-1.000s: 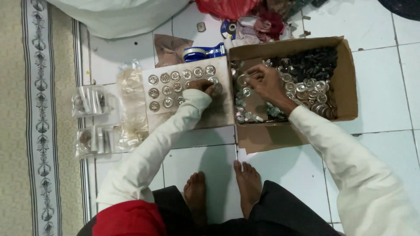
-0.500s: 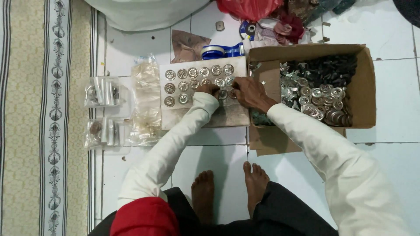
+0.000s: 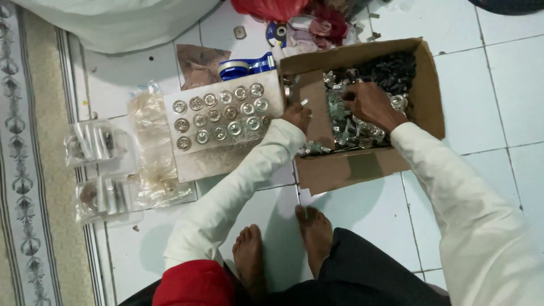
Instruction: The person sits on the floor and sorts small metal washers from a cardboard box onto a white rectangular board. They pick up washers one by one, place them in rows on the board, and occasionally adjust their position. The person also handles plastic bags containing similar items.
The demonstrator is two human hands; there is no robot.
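Since the earlier frame, right hand (image 3: pixel 371 103) has moved from the board (image 3: pixel 226 127) into the box (image 3: pixel 430 90), fingers curled among metal caps (image 3: pixel 345 133); grasp unclear. Left hand (image 3: pixel 296 116) pinches a small cap at the board's edge. White tiled floor (image 3: pixel 498 73), patterned rug (image 3: pixel 34 170) left.

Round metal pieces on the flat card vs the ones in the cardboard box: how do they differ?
The pieces on the flat card lie in three neat rows, apart, face up. The pieces in the cardboard box are a loose, overlapping heap beside darker parts. The left hand is by the card's edge; the right hand rests in the heap. Both sets look silvery.
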